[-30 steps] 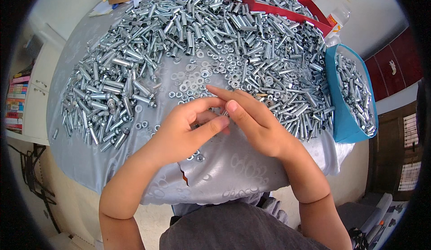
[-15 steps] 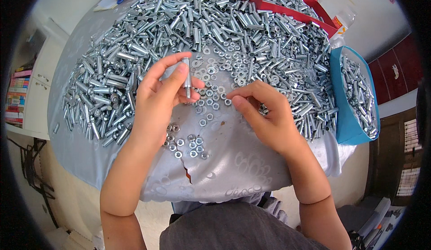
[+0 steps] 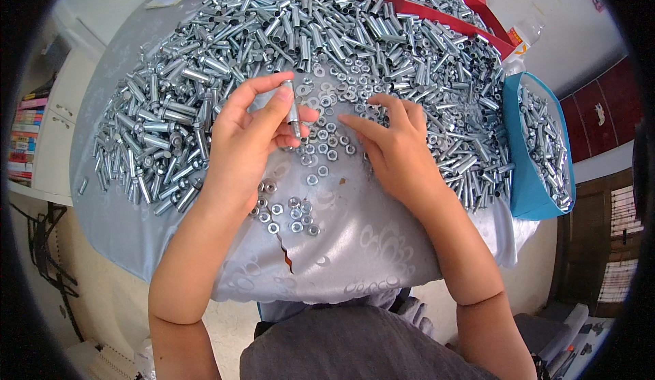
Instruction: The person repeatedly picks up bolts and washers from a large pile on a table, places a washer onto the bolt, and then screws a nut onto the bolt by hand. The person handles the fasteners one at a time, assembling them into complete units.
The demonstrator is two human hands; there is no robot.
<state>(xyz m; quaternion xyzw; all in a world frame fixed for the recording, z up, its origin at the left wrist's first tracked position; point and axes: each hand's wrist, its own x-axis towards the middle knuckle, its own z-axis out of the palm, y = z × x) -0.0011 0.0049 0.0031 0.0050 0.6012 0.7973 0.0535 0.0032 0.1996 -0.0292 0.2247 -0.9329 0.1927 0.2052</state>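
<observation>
Between thumb and fingers, my left hand (image 3: pixel 239 138) grips a sleeve anchor bolt (image 3: pixel 294 112), a silver tube with its threaded end pointing down. My right hand (image 3: pixel 406 155) is spread over the edge of a patch of flat washers (image 3: pixel 351 80), fingers apart and the index stretched toward the left. Nothing shows in it, though its palm side is hidden. Loose hex nuts (image 3: pixel 323 134) lie between the two hands. A smaller group of nuts (image 3: pixel 296 213) sits closer to me, beside my left forearm.
Metal sleeves (image 3: pixel 293 22) are heaped at the far side; assembled anchors (image 3: pixel 160 138) pile up at left and bolts (image 3: pixel 467 165) at right. A red box (image 3: pixel 443 11) and a blue box (image 3: pixel 522 175) hold more parts. The grey tablecloth (image 3: pixel 368 257) has a tear (image 3: pixel 286 257).
My right hand has moved forward from the nuts toward the washers, and its fingers have spread. My left hand keeps the anchor bolt, now slightly tilted.
</observation>
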